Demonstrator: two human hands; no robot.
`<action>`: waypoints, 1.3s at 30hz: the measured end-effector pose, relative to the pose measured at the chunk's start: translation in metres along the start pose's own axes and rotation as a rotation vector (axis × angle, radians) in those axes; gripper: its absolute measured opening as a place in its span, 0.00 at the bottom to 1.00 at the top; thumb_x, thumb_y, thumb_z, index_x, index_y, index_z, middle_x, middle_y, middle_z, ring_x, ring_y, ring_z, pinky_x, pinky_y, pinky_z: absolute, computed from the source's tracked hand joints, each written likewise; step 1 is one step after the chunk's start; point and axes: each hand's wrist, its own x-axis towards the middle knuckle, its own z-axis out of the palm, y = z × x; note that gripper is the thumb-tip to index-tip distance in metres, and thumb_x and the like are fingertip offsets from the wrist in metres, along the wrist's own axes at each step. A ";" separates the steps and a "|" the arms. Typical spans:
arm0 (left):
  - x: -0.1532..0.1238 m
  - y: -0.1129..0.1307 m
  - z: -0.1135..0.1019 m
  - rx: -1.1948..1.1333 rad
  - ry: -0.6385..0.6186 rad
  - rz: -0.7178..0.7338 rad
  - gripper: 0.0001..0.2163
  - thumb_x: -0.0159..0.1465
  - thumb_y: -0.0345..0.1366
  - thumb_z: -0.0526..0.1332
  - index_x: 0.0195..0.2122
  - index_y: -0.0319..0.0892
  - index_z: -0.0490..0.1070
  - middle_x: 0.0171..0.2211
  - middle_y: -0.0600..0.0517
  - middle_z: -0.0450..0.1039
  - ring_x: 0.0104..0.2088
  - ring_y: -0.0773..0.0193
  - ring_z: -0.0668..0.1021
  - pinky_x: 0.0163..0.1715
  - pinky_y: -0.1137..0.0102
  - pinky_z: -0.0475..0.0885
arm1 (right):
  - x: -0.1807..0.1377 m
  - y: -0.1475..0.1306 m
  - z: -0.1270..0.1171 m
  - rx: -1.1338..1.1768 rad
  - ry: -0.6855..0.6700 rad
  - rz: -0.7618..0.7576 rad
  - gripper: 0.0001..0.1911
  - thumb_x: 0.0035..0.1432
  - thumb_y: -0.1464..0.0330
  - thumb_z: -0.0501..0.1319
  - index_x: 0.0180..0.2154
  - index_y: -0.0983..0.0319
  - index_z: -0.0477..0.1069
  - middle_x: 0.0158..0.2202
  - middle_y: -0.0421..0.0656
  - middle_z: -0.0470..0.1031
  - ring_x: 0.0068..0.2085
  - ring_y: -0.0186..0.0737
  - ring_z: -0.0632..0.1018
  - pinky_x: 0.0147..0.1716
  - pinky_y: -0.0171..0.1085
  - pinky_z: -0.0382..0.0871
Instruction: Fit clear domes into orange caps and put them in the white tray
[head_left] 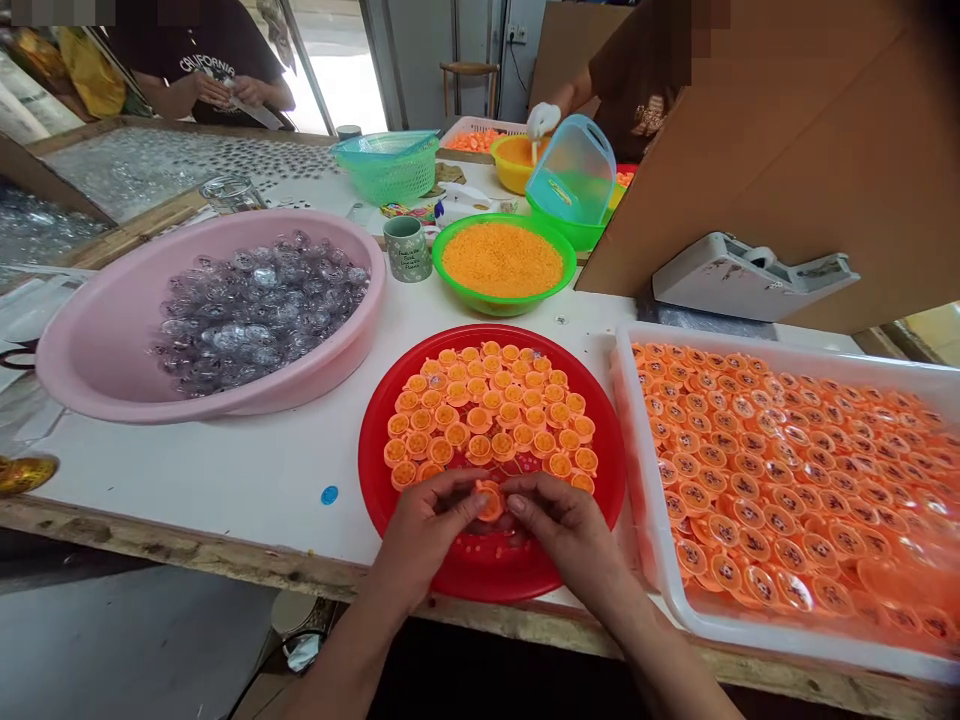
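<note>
a small, round orange piece with a raised rim and a paler middle is over the red tray's six o'clock side, pinched in the left hand's fingertips; whether the right hand, at its three o'clock edge, also grips i cannot tell. similar pieces crowd the tray toward twelve, with a green basin beyond, a pink tub at ten and a white tray at three.

Room left of red tray, crate rightward
</note>
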 end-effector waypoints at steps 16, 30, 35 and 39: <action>-0.004 -0.004 -0.019 -0.236 0.066 -0.085 0.19 0.52 0.34 0.72 0.47 0.42 0.77 0.45 0.51 0.79 0.49 0.59 0.77 0.45 0.72 0.77 | 0.003 0.030 0.025 -0.876 -0.116 -0.447 0.17 0.55 0.85 0.52 0.37 0.63 0.73 0.33 0.44 0.70 0.34 0.39 0.74 0.35 0.36 0.71; 0.005 0.000 -0.029 -0.177 0.079 -0.034 0.13 0.52 0.31 0.71 0.40 0.40 0.78 0.37 0.50 0.79 0.36 0.63 0.80 0.36 0.72 0.78 | -0.001 0.007 -0.024 -0.737 0.034 -0.133 0.09 0.59 0.76 0.56 0.31 0.59 0.73 0.33 0.42 0.78 0.35 0.41 0.78 0.37 0.37 0.71; 0.009 -0.007 -0.022 -0.233 -0.008 -0.057 0.10 0.54 0.29 0.69 0.38 0.42 0.77 0.37 0.52 0.78 0.37 0.65 0.78 0.35 0.75 0.76 | -0.003 0.007 -0.014 -0.827 0.040 -0.206 0.11 0.58 0.78 0.55 0.35 0.60 0.73 0.35 0.42 0.77 0.37 0.39 0.78 0.38 0.35 0.70; 0.008 -0.009 -0.025 -0.283 -0.037 -0.054 0.10 0.55 0.29 0.69 0.39 0.43 0.78 0.39 0.52 0.77 0.38 0.66 0.77 0.36 0.76 0.74 | 0.003 0.011 0.006 -1.159 0.024 -0.244 0.13 0.57 0.80 0.55 0.40 0.63 0.73 0.38 0.46 0.75 0.31 0.40 0.77 0.27 0.34 0.68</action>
